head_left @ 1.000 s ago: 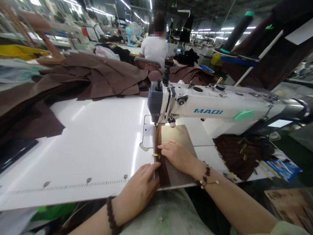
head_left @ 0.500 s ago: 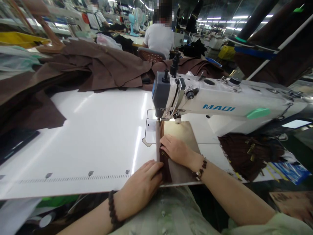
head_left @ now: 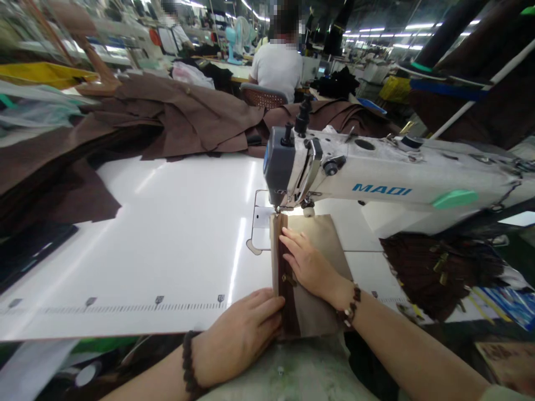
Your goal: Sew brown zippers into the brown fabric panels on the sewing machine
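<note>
A beige fabric piece (head_left: 321, 239) lies under the sewing machine's needle area, with a dark brown zipper (head_left: 286, 253) running lengthwise near its left edge. On the zipper, toward me, sits a brass-coloured zipper pull (head_left: 287, 278). My right hand (head_left: 313, 267) rests flat on the fabric, its fingers stretched toward the needle and touching the zipper's right side. Close to the table's front edge, my left hand (head_left: 242, 328) grips the piece's lower left edge between thumb and fingers. The white sewing machine (head_left: 376, 178) stands just beyond both hands; its presser foot is mostly hidden.
Brown fabric pieces (head_left: 188, 114) are heaped along the back of the white table (head_left: 179, 234). Dark brown zippers (head_left: 434, 273) with brass pulls lie at right. A dark flat object (head_left: 33, 256) is at left. Another person (head_left: 276, 69) sits ahead, facing away.
The beige piece and zipper now sit nearer to me, and their far edge shows in front of the needle. My right hand's fingers have straightened from a pinch. The view has shifted slightly.
</note>
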A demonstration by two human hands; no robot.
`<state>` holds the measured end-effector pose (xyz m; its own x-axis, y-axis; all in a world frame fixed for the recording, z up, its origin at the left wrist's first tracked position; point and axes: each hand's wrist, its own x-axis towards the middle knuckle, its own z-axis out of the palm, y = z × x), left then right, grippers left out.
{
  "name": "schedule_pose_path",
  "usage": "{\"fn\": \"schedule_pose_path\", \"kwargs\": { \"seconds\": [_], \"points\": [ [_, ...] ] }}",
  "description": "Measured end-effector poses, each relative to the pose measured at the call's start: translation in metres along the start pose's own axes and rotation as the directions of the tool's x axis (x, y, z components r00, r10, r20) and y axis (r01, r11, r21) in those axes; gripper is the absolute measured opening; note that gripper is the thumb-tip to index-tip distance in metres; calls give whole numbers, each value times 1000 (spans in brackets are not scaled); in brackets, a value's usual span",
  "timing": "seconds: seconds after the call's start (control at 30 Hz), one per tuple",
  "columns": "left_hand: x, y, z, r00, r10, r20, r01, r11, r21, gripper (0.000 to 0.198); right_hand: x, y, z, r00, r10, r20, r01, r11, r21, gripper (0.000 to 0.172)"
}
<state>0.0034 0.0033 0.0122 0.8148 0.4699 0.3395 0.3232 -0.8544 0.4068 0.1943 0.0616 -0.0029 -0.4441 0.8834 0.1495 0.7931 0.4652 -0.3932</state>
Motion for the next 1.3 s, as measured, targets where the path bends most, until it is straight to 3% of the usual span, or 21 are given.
{"fn": "schedule_pose_path", "kwargs": {
  "seconds": [0.17, 0.33, 0.47, 0.6, 0.73, 0.83, 1.03, 1.3],
  "points": [
    [-1, 0, -7, 983, 163, 80, -160, 986, -47, 31, -17, -8, 0, 999, -6, 35, 8, 999, -50, 42],
    [-1, 0, -9, 976, 186, 111, -177, 981, -83, 28, -17, -10, -1, 998, 3, 66, 2, 997, -78, 42],
    [6, -6, -26, 992, 87, 94, -78, 992, -96, 24, -16, -9, 2, 998, -10, 63, 16, 994, -104, 44],
    [30, -39, -42, 998, -54, -24, 55, 995, 83, 21, -15, -8, 3, 998, -11, 62, 18, 993, -120, 45],
    [52, -83, -32, 999, -25, -31, 32, 962, 270, 25, -14, -9, 0, 994, 14, 107, -1, 992, -123, 47],
    [54, -99, -20, 999, -31, 24, 22, 952, 304, 25, -12, -10, -2, 991, 23, 135, -6, 992, -122, 48],
    [47, -98, -13, 995, -81, 57, 58, 941, 334, 28, -12, -9, 0, 986, 45, 160, -25, 992, -125, 51],
    [62, -102, -11, 988, -126, 90, 82, 919, 385, 37, -2, 0, -7, 980, 102, 171, -85, 991, -105, 52]
  ]
}}
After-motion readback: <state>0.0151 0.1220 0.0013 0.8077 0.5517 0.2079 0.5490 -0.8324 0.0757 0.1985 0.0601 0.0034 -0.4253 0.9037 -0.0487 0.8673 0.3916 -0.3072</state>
